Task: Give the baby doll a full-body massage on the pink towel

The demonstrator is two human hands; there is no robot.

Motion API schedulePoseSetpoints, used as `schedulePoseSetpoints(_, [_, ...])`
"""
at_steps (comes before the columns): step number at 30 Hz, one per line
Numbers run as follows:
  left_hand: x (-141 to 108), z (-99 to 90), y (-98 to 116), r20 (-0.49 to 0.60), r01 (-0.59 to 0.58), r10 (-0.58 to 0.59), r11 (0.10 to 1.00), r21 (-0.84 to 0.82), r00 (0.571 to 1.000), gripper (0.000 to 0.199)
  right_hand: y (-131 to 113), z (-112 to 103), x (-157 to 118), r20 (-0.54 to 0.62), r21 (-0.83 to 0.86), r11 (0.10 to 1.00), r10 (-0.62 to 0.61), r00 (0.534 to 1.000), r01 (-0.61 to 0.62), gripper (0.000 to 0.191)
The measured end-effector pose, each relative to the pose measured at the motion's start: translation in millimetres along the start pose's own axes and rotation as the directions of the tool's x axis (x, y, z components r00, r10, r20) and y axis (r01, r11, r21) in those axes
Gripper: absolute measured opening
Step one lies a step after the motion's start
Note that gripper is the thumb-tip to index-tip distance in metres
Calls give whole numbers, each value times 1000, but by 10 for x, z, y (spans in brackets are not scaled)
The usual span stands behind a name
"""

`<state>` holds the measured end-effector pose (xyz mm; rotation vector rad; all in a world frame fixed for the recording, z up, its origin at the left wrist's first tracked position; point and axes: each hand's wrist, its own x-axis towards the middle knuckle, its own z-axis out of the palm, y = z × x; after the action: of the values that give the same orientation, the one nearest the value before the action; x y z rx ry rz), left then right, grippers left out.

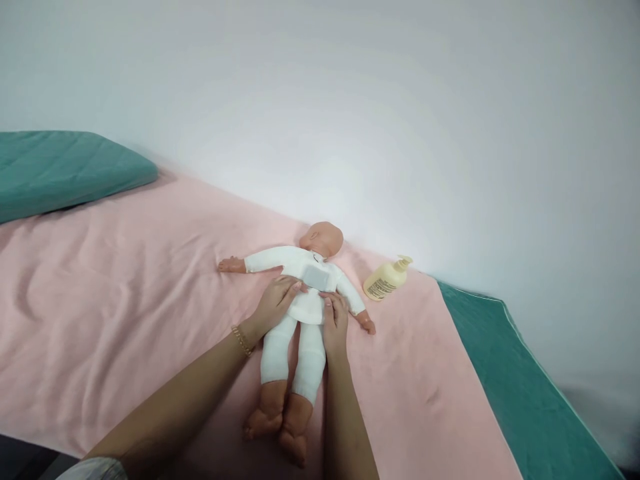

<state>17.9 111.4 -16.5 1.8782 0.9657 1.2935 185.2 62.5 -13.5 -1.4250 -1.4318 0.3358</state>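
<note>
A baby doll [309, 303] in white clothing lies on its back on a pink sheet [150, 287], its head turned toward the left. A grey rectangular patch [316, 276] shows on its chest. My left hand [278, 301] holds the left side of the doll's torso, fingertips just below the patch. On the other side of the torso, my right hand [335, 319] has its bent fingers on the doll's waist. The palms' undersides are hidden.
A pale yellow pump bottle [385, 280] lies tilted on the sheet, right of the doll. Green padded fabric [70, 170] is at the far left, and a green surface [505, 360] shows at the right. Behind the bed rises a pale wall [320, 100].
</note>
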Motion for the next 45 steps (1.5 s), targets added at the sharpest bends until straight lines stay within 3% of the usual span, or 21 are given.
schedulePoseSetpoints(7, [29, -1, -8, 37, 41, -44, 997, 69, 998, 43, -3, 22, 75, 18, 8, 998, 56, 998, -56, 35])
schedulePoseSetpoints(14, [145, -52, 111, -72, 143, -163, 963, -229, 984, 50, -56, -8, 281, -71, 24, 991, 134, 988, -133, 53])
schedulePoseSetpoints(19, [430, -49, 130, -100, 67, -87, 979, -192, 991, 47, -124, 47, 576, -96, 18, 995, 98, 991, -97, 45])
schedulePoseSetpoints(24, [638, -51, 20, -95, -49, 39, 993, -111, 995, 48, -76, 167, 723, -64, -1, 998, 58, 996, -58, 39])
schedulePoseSetpoints(29, [650, -16, -125, 30, -135, 133, 987, 83, 991, 51, 56, 238, 713, -15, -24, 998, 58, 998, -58, 39])
schedulePoseSetpoints(34, [659, 17, -206, 97, -141, 124, 970, 197, 988, 50, 103, 283, 745, 74, -97, 994, 56, 996, -49, 37])
schedulePoseSetpoints(40, [639, 7, -195, 93, -150, 134, 968, 200, 987, 46, 69, 268, 734, 82, -112, 994, 20, 996, -11, 32])
schedulePoseSetpoints(45, [572, -20, -143, 8, -187, 188, 967, 175, 982, 42, 37, 237, 682, 20, -46, 996, -77, 997, 78, 28])
